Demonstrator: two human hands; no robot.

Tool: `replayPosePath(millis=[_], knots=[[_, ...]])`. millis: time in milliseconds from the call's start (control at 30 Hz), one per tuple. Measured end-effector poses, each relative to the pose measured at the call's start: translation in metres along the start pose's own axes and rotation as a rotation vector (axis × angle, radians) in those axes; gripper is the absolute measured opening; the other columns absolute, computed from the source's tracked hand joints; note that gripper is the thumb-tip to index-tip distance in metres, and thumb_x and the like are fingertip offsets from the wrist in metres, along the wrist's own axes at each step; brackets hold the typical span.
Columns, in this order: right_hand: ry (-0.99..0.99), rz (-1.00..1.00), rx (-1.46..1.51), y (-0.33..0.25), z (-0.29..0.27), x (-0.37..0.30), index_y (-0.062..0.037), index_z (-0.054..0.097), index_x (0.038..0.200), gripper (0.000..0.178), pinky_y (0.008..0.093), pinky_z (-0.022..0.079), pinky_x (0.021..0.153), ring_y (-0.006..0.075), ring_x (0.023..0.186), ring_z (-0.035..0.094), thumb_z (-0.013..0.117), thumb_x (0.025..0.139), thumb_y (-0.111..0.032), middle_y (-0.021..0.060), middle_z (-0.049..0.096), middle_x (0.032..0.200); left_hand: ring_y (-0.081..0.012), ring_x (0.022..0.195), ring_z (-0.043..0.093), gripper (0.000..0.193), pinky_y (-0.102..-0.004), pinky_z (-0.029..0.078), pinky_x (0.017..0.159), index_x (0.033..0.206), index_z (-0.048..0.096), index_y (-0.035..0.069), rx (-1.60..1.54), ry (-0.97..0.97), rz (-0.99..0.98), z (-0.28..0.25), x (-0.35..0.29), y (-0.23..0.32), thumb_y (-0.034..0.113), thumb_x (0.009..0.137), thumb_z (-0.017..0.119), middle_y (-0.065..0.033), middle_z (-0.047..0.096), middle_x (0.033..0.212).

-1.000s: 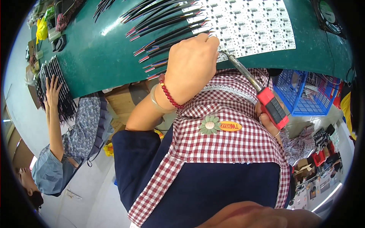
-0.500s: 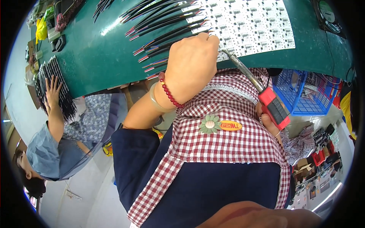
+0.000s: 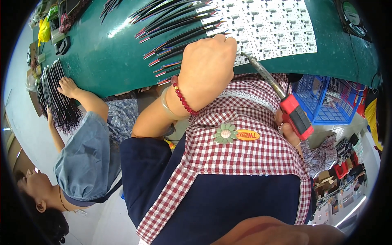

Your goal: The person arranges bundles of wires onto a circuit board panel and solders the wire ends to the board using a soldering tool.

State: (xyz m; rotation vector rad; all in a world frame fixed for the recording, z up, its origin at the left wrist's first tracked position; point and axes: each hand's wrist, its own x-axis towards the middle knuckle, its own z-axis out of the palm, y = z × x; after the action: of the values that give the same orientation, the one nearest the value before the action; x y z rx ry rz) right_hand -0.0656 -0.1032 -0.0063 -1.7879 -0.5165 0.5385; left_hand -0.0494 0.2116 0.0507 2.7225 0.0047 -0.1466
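My left hand is curled closed at the near left corner of a white sheet of printed circuit boards. Its fingertips are hidden under the hand, so what they pinch does not show. Black sheathed cables with coloured wire ends lie in a row beside that hand, several reaching the sheet's left edge. My right hand, partly hidden, is closed around the red and black handle of a soldering iron. The iron's metal tip points up and left, over the sheet's near edge, just right of my left hand.
The green table carries a round dark device at far right. A blue plastic basket stands below the table's right edge. At left, a co-worker has both hands at a bundle of dark cables. A yellow bag is beyond.
The soldering iron has shifted slightly to the right; my left hand has barely moved. The co-worker has leaned toward the table, with a second hand now showing at the cable bundle.
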Motion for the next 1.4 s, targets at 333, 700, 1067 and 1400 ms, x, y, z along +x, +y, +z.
replayPosePath(millis=[333, 700, 1067, 1400], knots=[[-0.003, -0.009, 0.153, 0.004, 0.002, -0.002, -0.0036, 0.058, 0.07, 0.044, 0.0303, 0.038, 0.048, 0.0181, 0.054, 0.053, 0.066, 0.085, -0.044, 0.0044, 0.055, 0.064, -0.0313, 0.07, 0.062, 0.013, -0.0418, 0.048, 0.061, 0.079, 0.056, 0.004, 0.0, -0.002, -0.012, 0.001, -0.001, 0.0, 0.015, 0.083, 0.062, -0.0113, 0.061, 0.075], [0.035, 0.017, 0.104, 0.008, 0.003, -0.005, -0.0008, 0.059, 0.072, 0.037, 0.0292, 0.039, 0.048, 0.0184, 0.056, 0.054, 0.071, 0.082, -0.034, 0.0058, 0.054, 0.066, -0.0301, 0.071, 0.061, 0.012, -0.0406, 0.048, 0.06, 0.08, 0.055, 0.006, -0.039, 0.044, 0.003, 0.005, -0.003, -0.003, 0.014, 0.082, 0.064, -0.0093, 0.06, 0.077], [0.045, 0.005, -0.069, 0.019, 0.003, -0.016, -0.0025, 0.061, 0.073, 0.035, 0.0316, 0.041, 0.048, 0.0216, 0.055, 0.057, 0.067, 0.087, -0.034, 0.008, 0.056, 0.068, -0.0275, 0.075, 0.062, 0.01, -0.0368, 0.051, 0.061, 0.08, 0.054, 0.004, -0.018, 0.07, 0.062, 0.005, -0.007, 0.001, 0.002, 0.072, 0.06, -0.0105, 0.058, 0.078], [0.071, 0.015, 0.009, 0.016, 0.003, -0.015, -0.0034, 0.058, 0.069, 0.038, 0.0325, 0.039, 0.047, 0.0212, 0.053, 0.055, 0.064, 0.088, -0.036, 0.0079, 0.058, 0.068, -0.0243, 0.074, 0.062, 0.008, -0.0343, 0.051, 0.06, 0.08, 0.053, 0.005, 0.027, 0.103, 0.076, 0.007, -0.009, 0.004, 0.005, 0.074, 0.059, -0.0089, 0.057, 0.078]])
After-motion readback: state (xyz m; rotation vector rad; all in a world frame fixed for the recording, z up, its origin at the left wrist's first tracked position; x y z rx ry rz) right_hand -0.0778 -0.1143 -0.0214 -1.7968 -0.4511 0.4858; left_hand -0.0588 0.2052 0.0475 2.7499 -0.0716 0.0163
